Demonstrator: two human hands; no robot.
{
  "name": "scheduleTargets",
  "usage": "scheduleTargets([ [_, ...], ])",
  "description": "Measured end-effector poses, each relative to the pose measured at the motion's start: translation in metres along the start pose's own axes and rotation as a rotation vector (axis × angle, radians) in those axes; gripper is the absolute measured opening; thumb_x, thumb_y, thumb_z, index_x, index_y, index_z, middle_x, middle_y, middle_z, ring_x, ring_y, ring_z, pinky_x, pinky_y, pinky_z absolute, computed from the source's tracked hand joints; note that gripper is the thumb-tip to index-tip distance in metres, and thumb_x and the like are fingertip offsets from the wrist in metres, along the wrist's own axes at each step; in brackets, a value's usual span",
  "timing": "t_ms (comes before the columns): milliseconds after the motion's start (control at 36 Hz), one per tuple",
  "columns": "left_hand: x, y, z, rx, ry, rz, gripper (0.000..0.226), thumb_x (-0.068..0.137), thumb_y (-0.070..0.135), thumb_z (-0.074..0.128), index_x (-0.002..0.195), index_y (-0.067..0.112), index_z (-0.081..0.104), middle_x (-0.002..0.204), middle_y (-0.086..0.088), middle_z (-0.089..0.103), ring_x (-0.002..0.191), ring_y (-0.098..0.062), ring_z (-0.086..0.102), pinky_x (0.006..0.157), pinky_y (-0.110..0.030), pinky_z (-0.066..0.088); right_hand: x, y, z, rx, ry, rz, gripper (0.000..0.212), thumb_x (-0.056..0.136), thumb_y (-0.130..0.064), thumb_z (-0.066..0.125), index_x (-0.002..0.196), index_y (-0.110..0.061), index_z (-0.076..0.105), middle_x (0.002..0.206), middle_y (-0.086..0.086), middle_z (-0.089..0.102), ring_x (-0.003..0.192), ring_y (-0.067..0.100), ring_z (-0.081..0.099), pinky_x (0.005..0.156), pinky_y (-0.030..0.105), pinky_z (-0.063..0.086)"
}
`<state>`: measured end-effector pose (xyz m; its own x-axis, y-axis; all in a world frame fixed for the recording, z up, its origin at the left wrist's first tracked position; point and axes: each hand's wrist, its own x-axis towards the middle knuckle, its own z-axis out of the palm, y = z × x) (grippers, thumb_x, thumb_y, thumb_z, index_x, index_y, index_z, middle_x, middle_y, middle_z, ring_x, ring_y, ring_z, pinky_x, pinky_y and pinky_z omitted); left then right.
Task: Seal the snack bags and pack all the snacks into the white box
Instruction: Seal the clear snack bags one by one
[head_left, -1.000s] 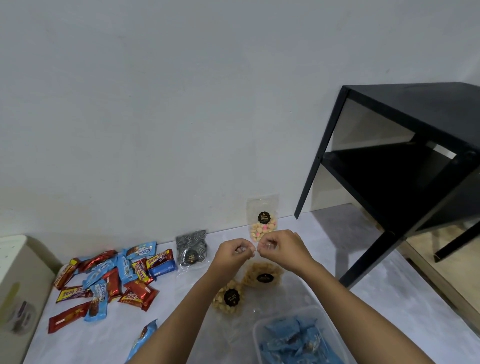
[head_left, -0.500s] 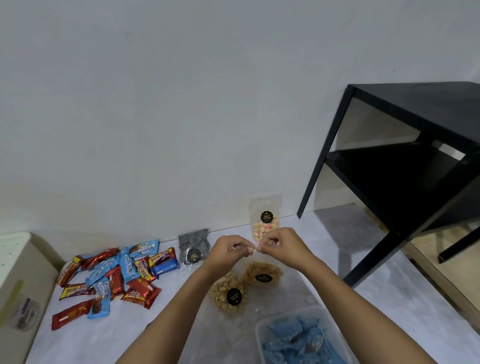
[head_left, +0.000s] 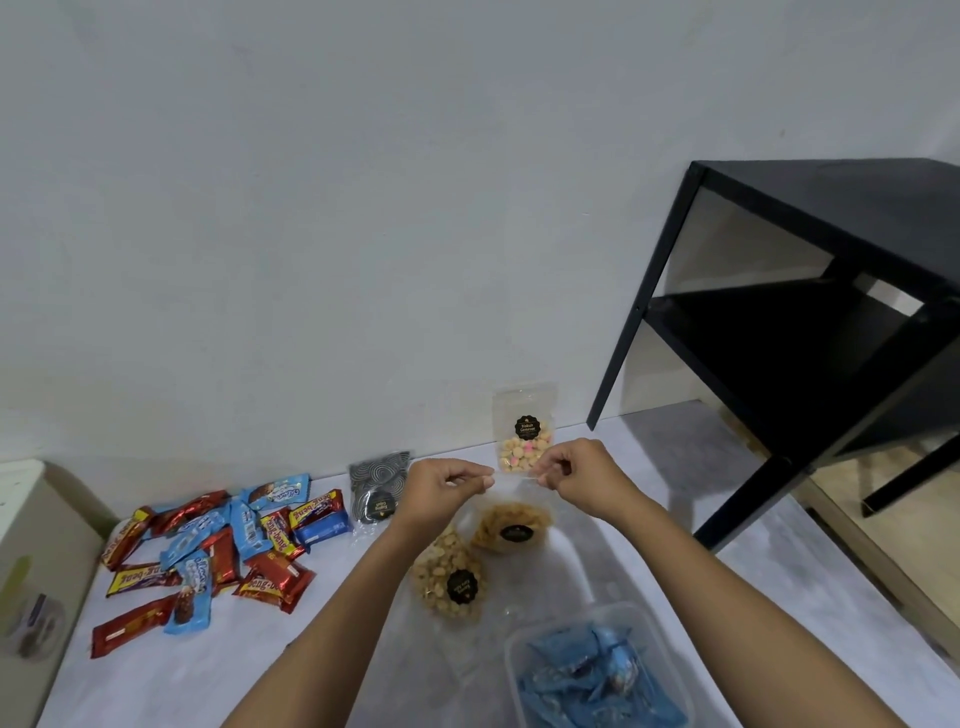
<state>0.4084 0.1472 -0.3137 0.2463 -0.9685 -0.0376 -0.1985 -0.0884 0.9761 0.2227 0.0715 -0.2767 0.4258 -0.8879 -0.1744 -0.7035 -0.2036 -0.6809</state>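
The left hand (head_left: 447, 486) and right hand (head_left: 576, 475) are each pinching one end of the top strip of a clear plastic snack bag of golden crackers (head_left: 511, 522), above the white marbled surface (head_left: 727, 545) near its wall edge. The strip is running left to right, the mouth is pointing up, and the filled body is hanging below. Bare surface is lying right of the hands, up to the black metal side table (head_left: 831, 312). The white rectangular box (head_left: 36, 545) is standing at the left edge.

3 clr snack bags (head_left: 524, 448), 1 blk pouch (head_left: 376, 488), 1 tub (head_left: 662, 649).
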Motion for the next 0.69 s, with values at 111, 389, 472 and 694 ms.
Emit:
scheduleTargets([
  [111,-0.002,0.005,0.006,0.068,0.113,0.071,0.018,0.079,0.01,0.072,0.096,0.01,0.067,0.088,-0.001,0.063,0.077,-0.005,0.056,0.067,-0.012,0.047,0.0,0.001,0.004,0.02,0.068,-0.02,0.028,0.085,0.005,0.049,0.09,-0.007,0.075,0.071,-0.002,0.064,0.051,-0.01,0.052,0.05,0.0,0.036],
  [389,-0.016,-0.007,0.024,-0.143,0.114,-0.207,0.028,0.084,0.029,0.068,0.068,0.01,0.054,0.066,-0.007,0.059,0.062,-0.019,0.056,0.068,-0.036,0.05,-0.002,0.008,0.008,0.01,0.085,-0.183,0.016,0.084,-0.008,0.063,0.092,-0.014,0.075,0.085,-0.008,0.063,0.076,0.001,0.056,0.065,0.002,0.039],
  [472,-0.016,-0.001,0.03,-0.254,0.057,-0.263,0.029,0.087,0.029,0.063,0.078,0.002,0.063,0.073,-0.01,0.068,0.067,-0.019,0.063,0.074,-0.036,0.054,-0.004,0.011,0.008,0.022,0.06,-0.224,0.015,0.083,-0.01,0.065,0.089,-0.019,0.076,0.084,-0.008,0.064,0.077,-0.001,0.057,0.064,0.004,0.039],
  [694,-0.017,0.008,0.033,-0.45,-0.003,-0.232,0.014,0.09,0.008,0.058,0.079,0.0,0.062,0.07,-0.005,0.069,0.067,-0.015,0.064,0.068,-0.022,0.054,-0.008,0.014,0.004,0.006,-0.072,-0.258,0.018,0.081,-0.008,0.065,0.091,-0.02,0.075,0.082,-0.02,0.061,0.081,-0.005,0.057,0.068,0.007,0.042],
])
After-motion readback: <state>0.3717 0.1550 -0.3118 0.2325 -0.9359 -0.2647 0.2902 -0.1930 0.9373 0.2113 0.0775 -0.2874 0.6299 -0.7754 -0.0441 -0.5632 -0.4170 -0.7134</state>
